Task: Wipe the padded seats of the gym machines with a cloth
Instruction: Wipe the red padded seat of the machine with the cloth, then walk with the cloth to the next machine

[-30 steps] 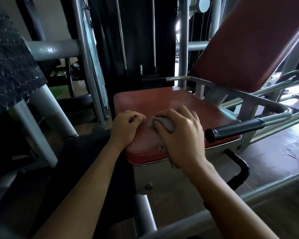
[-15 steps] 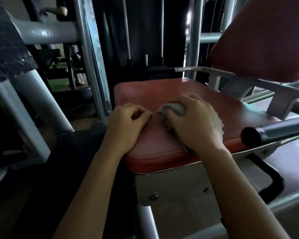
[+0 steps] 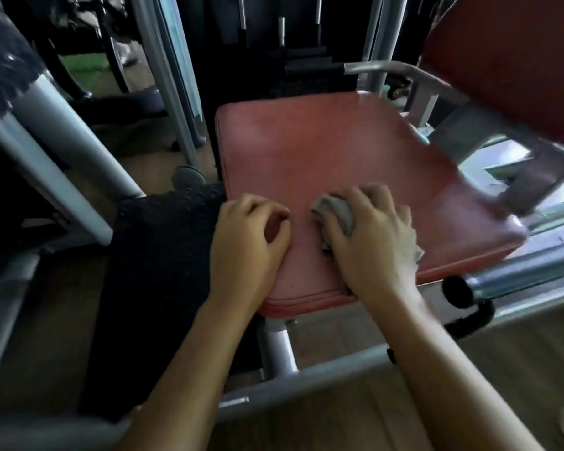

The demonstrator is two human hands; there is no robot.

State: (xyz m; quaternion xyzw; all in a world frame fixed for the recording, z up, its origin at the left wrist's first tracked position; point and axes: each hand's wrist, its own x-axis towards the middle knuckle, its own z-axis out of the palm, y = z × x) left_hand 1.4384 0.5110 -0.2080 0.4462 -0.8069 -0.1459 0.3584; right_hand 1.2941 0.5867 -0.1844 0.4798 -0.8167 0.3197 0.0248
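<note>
The red seat pad [image 3: 323, 148] spreads out ahead of your fingers. Most of its bare surface lies beyond your fingertips, running away toward the upright frame and off to the right, where the red backrest [image 3: 502, 60] rises tilted above the far right corner. The pad's longer run looks to go from the front lip under your wrists to the far edge, though the wide lens bends it, so take that loosely. Both hands sit on the near strip, just inside the front lip. Your left hand [image 3: 246, 245] rests near the pad's left edge with its fingers curled in on themselves and holding nothing. It lies just beside the right but does not touch it. Your right hand [image 3: 375, 245] is the working one, its fingers [image 3: 368, 196] bent over the grey cloth [image 3: 334, 211] and pressing it flat to the pad. The cloth is bunched under your palm. One fold pokes out past the thumb side toward your left hand, and a scrap shows at the outer edge. By my judgement the next stroke goes forward and rightward from your right fingertips, and the right hand is the nearer to that unwiped ground.
</note>
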